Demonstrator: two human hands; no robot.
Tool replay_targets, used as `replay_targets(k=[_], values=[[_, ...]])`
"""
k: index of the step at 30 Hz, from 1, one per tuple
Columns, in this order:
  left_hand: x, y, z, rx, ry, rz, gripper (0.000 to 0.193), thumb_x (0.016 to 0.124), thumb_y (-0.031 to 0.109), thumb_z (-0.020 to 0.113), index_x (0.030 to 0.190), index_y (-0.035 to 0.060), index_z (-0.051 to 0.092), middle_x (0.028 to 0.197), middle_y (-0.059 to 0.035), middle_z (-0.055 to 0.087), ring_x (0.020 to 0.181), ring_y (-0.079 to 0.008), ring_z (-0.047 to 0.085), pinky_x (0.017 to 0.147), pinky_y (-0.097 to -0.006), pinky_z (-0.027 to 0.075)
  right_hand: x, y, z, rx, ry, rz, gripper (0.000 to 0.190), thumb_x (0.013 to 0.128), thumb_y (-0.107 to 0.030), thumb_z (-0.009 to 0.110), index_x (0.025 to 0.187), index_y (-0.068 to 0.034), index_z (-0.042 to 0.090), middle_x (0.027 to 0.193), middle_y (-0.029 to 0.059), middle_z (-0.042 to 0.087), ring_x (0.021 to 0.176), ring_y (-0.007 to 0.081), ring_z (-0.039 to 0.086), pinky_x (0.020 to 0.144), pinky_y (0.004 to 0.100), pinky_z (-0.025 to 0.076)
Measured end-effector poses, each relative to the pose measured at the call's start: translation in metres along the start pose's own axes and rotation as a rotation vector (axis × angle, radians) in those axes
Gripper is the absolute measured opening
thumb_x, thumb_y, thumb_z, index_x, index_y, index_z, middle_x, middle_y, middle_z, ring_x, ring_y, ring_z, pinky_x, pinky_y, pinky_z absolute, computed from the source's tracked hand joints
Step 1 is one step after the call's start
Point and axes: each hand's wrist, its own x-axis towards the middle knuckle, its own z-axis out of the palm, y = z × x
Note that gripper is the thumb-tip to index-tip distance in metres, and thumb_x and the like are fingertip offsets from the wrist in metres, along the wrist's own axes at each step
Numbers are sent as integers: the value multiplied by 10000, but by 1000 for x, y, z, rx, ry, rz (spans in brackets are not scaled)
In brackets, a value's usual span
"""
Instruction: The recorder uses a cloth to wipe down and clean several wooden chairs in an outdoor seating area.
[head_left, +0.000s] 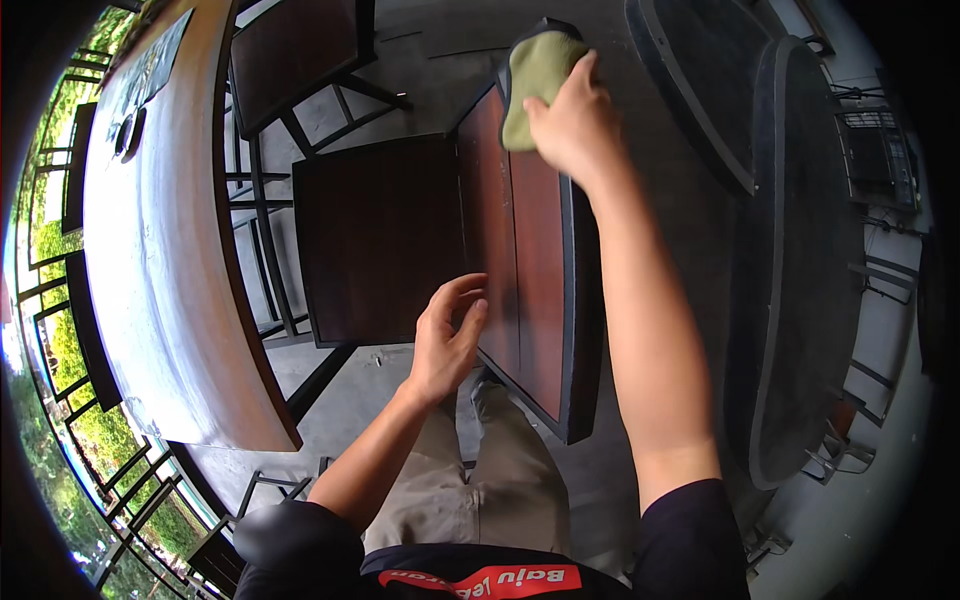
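A chair with a dark seat panel (379, 240) and a reddish-brown wooden backrest (538, 247) in a black frame stands before me. My right hand (577, 124) grips a green cloth (536, 75) with a dark edge, at the far end of the backrest. The cloth covers that corner; whether it presses on the wood is hard to tell. My left hand (448, 337) hovers beside the near part of the backrest, above the seat's near edge. Its fingers are loosely curled, apart from the thumb, and nothing is in them.
Left of the chair runs a long wooden tabletop (172, 262) with a dark object (130, 133) on it. Another dark chair (300, 64) stands beyond. To the right are large black round-edged tabletops (814, 262). Grey concrete floor (667, 150) lies between.
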Motion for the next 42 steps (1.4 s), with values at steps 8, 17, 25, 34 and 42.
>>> replay_targets(k=[8, 17, 25, 34, 42], values=[[9, -122, -90, 82, 341, -279, 270, 902, 102, 617, 1159, 21, 631, 1066, -77, 659, 991, -151, 604, 889, -276, 462, -17, 8, -2, 1, 4, 20, 791, 883, -323, 645, 1447, 83, 267, 1341, 342, 475, 1252, 433, 490, 1051, 417, 398], [92, -194, -144, 376, 632, -370, 341, 830, 181, 607, 1131, 23, 626, 1100, -167, 643, 1057, -315, 607, 935, -383, 468, -40, 103, -34, 237, 215, 126, 491, 897, -95, 640, 1327, 44, 447, 1222, 161, 598, 1094, 225, 592, 957, 314, 444], [109, -214, -132, 446, 451, -431, 409, 821, 196, 607, 1198, 40, 581, 1185, -195, 573, 1126, -352, 543, 992, -414, 429, -60, 129, -57, 356, 247, 236, 463, 918, -98, 630, 1324, 43, 457, 1197, 126, 603, 1057, 174, 592, 936, 289, 454], [196, -222, -217, 588, 492, -543, 613, 855, 409, 641, 1320, 27, 527, 1313, -260, 538, 1227, -411, 506, 1019, -457, 410, 3, 140, -71, 438, 34, 65, 409, 923, -136, 628, 1278, 30, 508, 1166, 93, 625, 1033, 135, 589, 926, 271, 447], [159, -229, -183, 536, 459, -478, 593, 935, 476, 503, 1291, 4, 550, 1303, -238, 564, 1234, -390, 515, 1026, -437, 403, -30, 131, -77, 491, 69, 20, 436, 930, -123, 623, 1312, 38, 487, 1181, 78, 614, 1041, 125, 580, 935, 263, 439]])
